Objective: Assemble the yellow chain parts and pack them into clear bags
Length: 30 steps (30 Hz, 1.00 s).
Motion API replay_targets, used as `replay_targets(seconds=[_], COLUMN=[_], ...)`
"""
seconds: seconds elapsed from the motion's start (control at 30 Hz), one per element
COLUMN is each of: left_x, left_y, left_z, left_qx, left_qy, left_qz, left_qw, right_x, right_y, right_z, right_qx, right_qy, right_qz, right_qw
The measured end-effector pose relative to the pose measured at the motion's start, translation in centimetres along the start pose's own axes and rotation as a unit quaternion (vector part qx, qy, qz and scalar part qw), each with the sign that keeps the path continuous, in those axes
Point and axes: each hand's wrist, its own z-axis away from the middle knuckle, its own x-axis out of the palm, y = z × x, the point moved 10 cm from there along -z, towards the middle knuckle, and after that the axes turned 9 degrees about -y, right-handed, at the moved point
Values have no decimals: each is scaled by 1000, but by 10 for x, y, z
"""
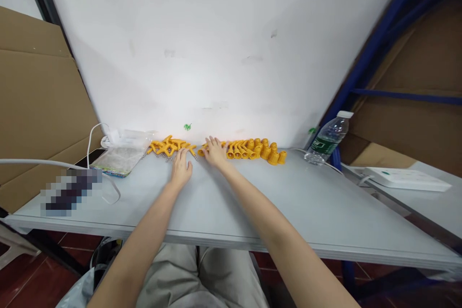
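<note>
Against the white board at the back of the table lie two groups of yellow plastic parts. Slim branching yellow pieces with metal beaded or screw-like tips (169,145) form a loose pile on the left. At its front right edge rests my left hand (181,168), fingers stretched out and thumb apart. My right hand (215,152) lies over the left end of a row of hollow yellow cone-shaped parts (245,154), fingers extended and partly covering them. What lies under its palm is hidden. Several more yellow cones (273,157) stand upright at the right end.
A clear water bottle (329,138) with a green label leans at the right, beside a blue frame. Left of the pile are a clear plastic bag (124,156) and a white cable (115,187). A white power strip (406,179) lies on another surface to the right.
</note>
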Motion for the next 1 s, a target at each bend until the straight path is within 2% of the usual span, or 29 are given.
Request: replay_targets(seconds=[0.1,0.23,0.33,0.43,0.53,0.7,1.0], left_x=[-2,-2,-1,0,0,2,-3], left_y=[0,-2,-2,-3,-7,-16,-32], left_z=[1,1,1,1,0,-1,0], left_qx=[-7,-9,-3,-2,-9,-38,-86], left_qy=[5,6,3,3,6,7,46], left_qz=[1,2,0,0,6,22,26], left_qw=[1000,1000,1000,1000,1000,999,995], right_x=[-37,-66,-69,-57,-40,-18,-5], right_y=[40,120,171,211,226,235,228], right_z=[19,60,90,111,112,103,103], right_qx=[28,135,203,307,350,366,384], right_qy=[77,164,197,177,121,33,-54], right_qz=[22,32,1,-70,-108,-74,-23], right_qw=[996,977,959,932,923,927,922])
